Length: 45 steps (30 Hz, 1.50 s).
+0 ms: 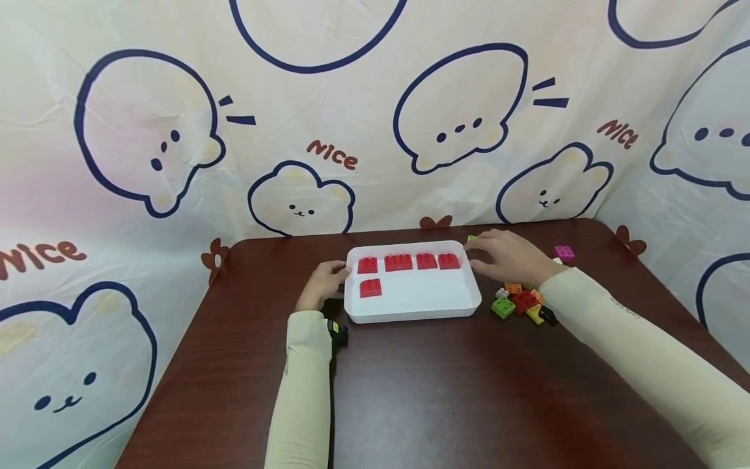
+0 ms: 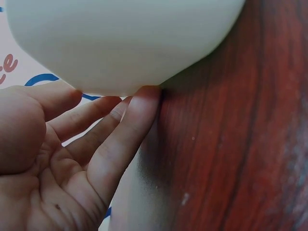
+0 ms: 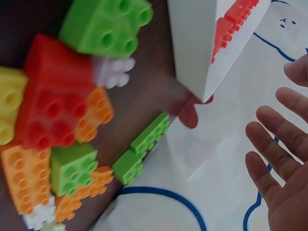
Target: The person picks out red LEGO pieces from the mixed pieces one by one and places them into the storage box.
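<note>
On the dark table stands a white tray (image 1: 422,301) with several red toy bricks (image 1: 398,262) in it, most in a row along the back and one at the front left. My left hand (image 1: 320,284) is at the tray's left end; its fingertips (image 2: 145,98) touch the outer wall. Beside the right end my right hand (image 1: 505,254) hovers with nothing in it, its fingers loosely spread in the right wrist view. Two green bricks (image 3: 144,144) lie beyond it at the table's back edge, mostly hidden by this hand in the head view.
A pile of loose bricks lies right of the tray: a red brick (image 1: 524,301), a green brick (image 1: 503,307), a yellow brick (image 1: 534,314), an orange brick (image 1: 513,288) and others. Farther right is a pink brick (image 1: 564,253). A patterned cloth (image 1: 375,195) hangs behind the table.
</note>
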Each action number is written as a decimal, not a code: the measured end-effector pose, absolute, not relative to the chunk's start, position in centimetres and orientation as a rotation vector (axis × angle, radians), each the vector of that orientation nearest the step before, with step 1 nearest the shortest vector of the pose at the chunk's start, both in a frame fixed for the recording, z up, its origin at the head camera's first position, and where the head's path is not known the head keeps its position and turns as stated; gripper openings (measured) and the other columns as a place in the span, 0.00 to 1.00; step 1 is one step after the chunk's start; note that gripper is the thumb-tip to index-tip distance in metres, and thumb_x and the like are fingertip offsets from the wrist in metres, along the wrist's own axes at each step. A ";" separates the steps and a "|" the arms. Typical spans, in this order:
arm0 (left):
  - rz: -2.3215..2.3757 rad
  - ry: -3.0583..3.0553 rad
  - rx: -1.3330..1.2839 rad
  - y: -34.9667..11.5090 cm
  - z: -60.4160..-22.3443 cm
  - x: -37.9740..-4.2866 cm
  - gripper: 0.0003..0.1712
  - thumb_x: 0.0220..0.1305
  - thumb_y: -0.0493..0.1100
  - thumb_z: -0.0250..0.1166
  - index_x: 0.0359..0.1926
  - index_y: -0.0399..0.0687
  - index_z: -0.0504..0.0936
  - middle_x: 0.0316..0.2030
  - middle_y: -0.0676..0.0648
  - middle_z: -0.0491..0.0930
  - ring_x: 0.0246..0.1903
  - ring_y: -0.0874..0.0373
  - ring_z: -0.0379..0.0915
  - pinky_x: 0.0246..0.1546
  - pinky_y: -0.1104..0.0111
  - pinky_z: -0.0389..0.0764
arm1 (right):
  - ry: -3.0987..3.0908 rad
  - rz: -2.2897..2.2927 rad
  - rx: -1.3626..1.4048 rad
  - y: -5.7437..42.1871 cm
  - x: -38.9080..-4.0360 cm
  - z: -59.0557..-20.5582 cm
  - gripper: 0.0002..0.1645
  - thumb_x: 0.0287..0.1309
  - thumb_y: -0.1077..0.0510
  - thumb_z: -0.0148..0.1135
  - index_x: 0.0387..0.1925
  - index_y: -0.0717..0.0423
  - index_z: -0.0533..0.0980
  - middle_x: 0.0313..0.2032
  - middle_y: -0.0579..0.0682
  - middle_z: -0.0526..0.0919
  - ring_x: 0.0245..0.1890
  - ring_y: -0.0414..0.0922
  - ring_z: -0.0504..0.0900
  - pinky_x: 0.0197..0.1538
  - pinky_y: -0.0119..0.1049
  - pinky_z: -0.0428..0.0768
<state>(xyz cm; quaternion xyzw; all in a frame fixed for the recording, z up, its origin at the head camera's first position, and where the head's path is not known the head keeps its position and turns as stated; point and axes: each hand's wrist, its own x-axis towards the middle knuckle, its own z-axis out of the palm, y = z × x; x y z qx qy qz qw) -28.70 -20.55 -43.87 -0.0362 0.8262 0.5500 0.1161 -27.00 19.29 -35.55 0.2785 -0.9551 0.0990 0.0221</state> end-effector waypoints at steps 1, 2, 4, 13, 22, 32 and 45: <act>1.613 2.420 -0.104 -20.5 -43.9 -28.7 0.28 0.79 0.45 0.55 0.72 0.36 0.67 0.59 0.34 0.76 0.54 0.43 0.78 0.50 0.53 0.84 | -2.966 0.308 0.845 19.6 -27.0 -35.6 0.26 0.64 0.50 0.69 0.61 0.54 0.80 0.59 0.58 0.81 0.58 0.58 0.78 0.60 0.59 0.78; 1.614 2.420 -0.102 -20.5 -43.9 -28.8 0.28 0.79 0.45 0.55 0.72 0.36 0.67 0.60 0.34 0.75 0.54 0.43 0.78 0.50 0.53 0.84 | -2.973 0.306 0.829 20.0 -27.0 -35.7 0.26 0.64 0.49 0.69 0.61 0.53 0.80 0.59 0.58 0.81 0.58 0.57 0.78 0.60 0.59 0.78; 1.613 2.421 -0.105 -20.5 -43.8 -28.8 0.28 0.79 0.45 0.55 0.72 0.36 0.67 0.60 0.34 0.75 0.54 0.43 0.77 0.50 0.53 0.84 | -2.984 0.300 0.803 20.6 -27.0 -35.8 0.26 0.64 0.49 0.68 0.61 0.53 0.79 0.59 0.58 0.81 0.58 0.57 0.78 0.59 0.59 0.78; 1.594 2.436 -0.117 -20.4 -43.9 -28.6 0.29 0.79 0.46 0.55 0.72 0.36 0.66 0.62 0.35 0.74 0.55 0.43 0.77 0.51 0.52 0.84 | -3.043 0.274 0.735 23.2 -26.4 -36.5 0.26 0.65 0.48 0.67 0.61 0.53 0.79 0.61 0.64 0.78 0.62 0.64 0.74 0.61 0.65 0.74; 1.595 2.438 -0.120 -20.4 -43.9 -28.7 0.28 0.79 0.46 0.55 0.72 0.37 0.66 0.61 0.35 0.74 0.55 0.43 0.77 0.50 0.53 0.84 | -3.058 0.278 0.690 25.0 -25.7 -37.1 0.26 0.64 0.47 0.67 0.60 0.54 0.80 0.59 0.64 0.79 0.59 0.64 0.76 0.57 0.66 0.76; 1.602 2.434 -0.121 -20.4 -43.9 -28.7 0.28 0.78 0.46 0.55 0.72 0.36 0.67 0.62 0.35 0.74 0.55 0.42 0.77 0.51 0.52 0.84 | -3.082 0.360 0.632 26.0 -24.9 -37.7 0.28 0.61 0.49 0.70 0.60 0.56 0.79 0.60 0.65 0.78 0.61 0.65 0.73 0.56 0.66 0.77; 1.592 2.431 -0.120 -20.4 -43.7 -28.6 0.29 0.79 0.46 0.55 0.72 0.36 0.66 0.63 0.35 0.73 0.56 0.42 0.76 0.52 0.52 0.83 | -3.164 0.415 0.650 27.2 -24.4 -39.5 0.29 0.58 0.50 0.72 0.61 0.52 0.79 0.62 0.63 0.76 0.64 0.66 0.70 0.57 0.68 0.75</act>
